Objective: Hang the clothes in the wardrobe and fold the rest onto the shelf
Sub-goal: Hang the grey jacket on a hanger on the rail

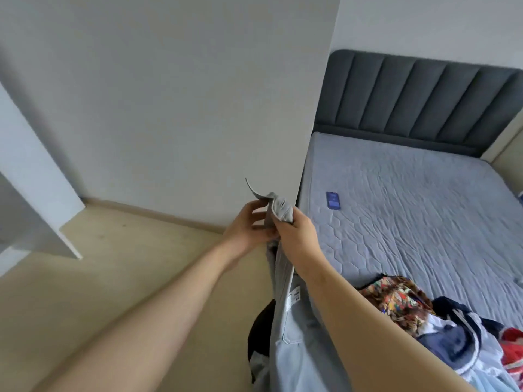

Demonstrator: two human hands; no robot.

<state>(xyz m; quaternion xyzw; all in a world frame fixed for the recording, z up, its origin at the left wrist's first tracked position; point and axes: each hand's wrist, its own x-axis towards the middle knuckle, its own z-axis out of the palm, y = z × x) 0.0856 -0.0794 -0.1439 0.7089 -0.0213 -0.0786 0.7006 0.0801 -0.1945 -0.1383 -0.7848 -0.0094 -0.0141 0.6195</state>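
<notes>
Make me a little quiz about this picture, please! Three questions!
1. True or false: the blue phone lies on the floor.
2. What do the left hand and the right hand grip together? A) a hanger B) a grey garment C) a pillow
3. Fill in: the colourful clothes pile lies on the ____.
Key: 1 false, it lies on the mattress; 2 B; 3 mattress.
</notes>
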